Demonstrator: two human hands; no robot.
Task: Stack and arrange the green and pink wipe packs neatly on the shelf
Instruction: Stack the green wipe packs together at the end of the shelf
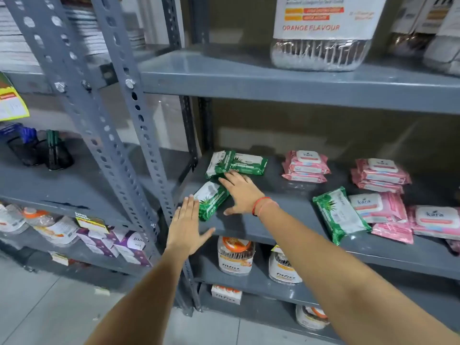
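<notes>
On the grey middle shelf (273,220), green wipe packs (235,163) lie at the back left, with one more green pack (210,199) nearer the front edge. My left hand (186,222) is flat and open against that front pack's left side. My right hand (240,192) rests open on its right side, fingertips touching the back packs. Another green pack (339,215) lies angled mid-shelf. Pink packs sit in two small stacks at the back (305,168) (379,174), and loose pink packs (380,207) lie at the front right.
The upper shelf holds a large jar labelled orange flavour (321,33). Jars (234,255) stand on the shelf below. A perforated grey upright (139,135) rises just left of my hands. A neighbouring rack at left carries boxes and packets (119,245).
</notes>
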